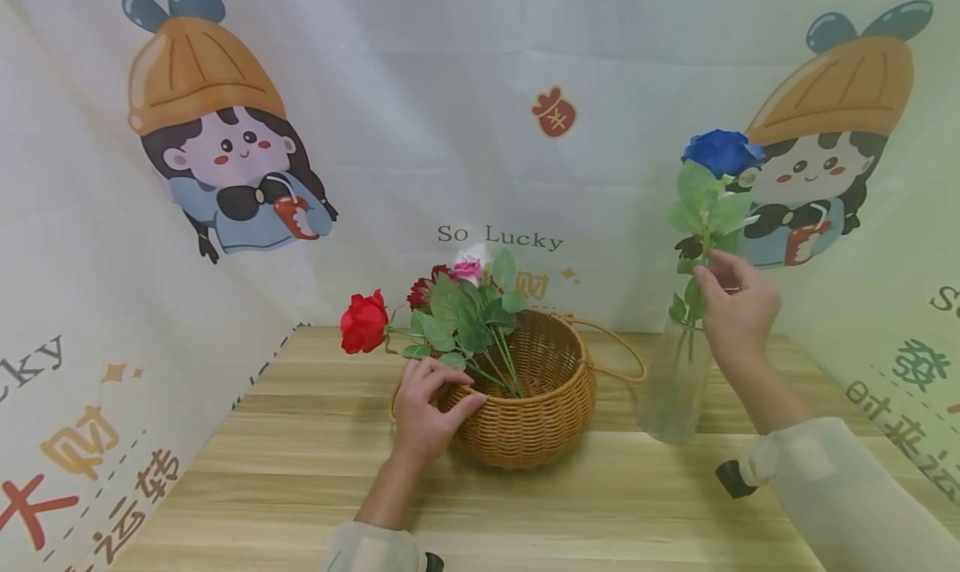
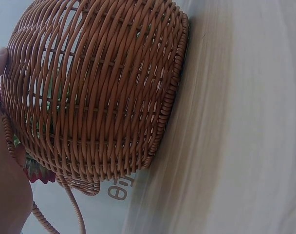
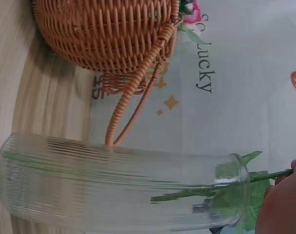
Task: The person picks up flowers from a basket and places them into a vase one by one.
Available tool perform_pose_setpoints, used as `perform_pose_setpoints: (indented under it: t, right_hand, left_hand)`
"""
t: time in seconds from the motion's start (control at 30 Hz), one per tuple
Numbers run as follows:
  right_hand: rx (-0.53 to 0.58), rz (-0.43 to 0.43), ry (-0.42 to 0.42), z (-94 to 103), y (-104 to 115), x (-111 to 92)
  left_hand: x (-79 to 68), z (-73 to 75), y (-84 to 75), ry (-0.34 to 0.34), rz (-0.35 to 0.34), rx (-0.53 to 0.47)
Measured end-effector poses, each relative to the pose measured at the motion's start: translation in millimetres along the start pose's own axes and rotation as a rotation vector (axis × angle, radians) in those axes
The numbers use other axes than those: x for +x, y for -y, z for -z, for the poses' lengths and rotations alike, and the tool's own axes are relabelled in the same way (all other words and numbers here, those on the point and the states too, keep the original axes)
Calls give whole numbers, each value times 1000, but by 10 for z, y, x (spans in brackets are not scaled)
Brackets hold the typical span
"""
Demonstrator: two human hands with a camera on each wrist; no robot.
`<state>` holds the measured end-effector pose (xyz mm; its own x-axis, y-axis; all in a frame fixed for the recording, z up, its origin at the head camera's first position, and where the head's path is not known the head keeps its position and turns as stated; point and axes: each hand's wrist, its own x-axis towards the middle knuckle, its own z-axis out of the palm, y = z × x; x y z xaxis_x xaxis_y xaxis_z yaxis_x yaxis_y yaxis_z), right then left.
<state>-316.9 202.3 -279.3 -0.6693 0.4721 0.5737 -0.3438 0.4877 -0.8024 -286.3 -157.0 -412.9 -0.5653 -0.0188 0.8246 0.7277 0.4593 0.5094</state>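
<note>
My right hand (image 1: 742, 305) pinches the green stem of an artificial blue rose (image 1: 720, 153) above a clear ribbed glass vase (image 1: 671, 388). The lower end of that stem is inside the vase, off its bottom, in the right wrist view. A longer green stem (image 3: 65, 168) runs down nearly to the vase's base. At the left, my left hand (image 1: 427, 409) grips the rim of a round wicker basket (image 1: 525, 434). Inside the basket lean a red rose (image 1: 364, 322), a dark red flower (image 1: 422, 292), a pink flower (image 1: 468, 271) and a white one, heads to the left and back.
The basket's looped handle (image 1: 618, 351) hangs out toward the vase. Both stand on a wood-grain table (image 1: 300, 489). Behind and at the sides hangs a printed white cloth (image 1: 405, 122) with cartoon figures and lettering.
</note>
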Motion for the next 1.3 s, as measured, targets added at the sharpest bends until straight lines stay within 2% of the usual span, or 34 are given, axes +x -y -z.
perform_pose_setpoints:
  t: [0.33, 0.63, 1.0, 1.3]
  right_hand:
    - [-44, -19, 15, 9, -129, -78]
    - [16, 30, -15, -1, -205, -131]
    - [49, 46, -83, 8, -250, -177]
    - [71, 52, -101, 32, -270, -196]
  left_hand:
    - [0, -1, 14, -2, -13, 1]
    - [-2, -4, 22, -2, -14, 2]
    - [-9, -3, 31, -6, -14, -5]
    - [-6, -5, 32, -2, -8, 3]
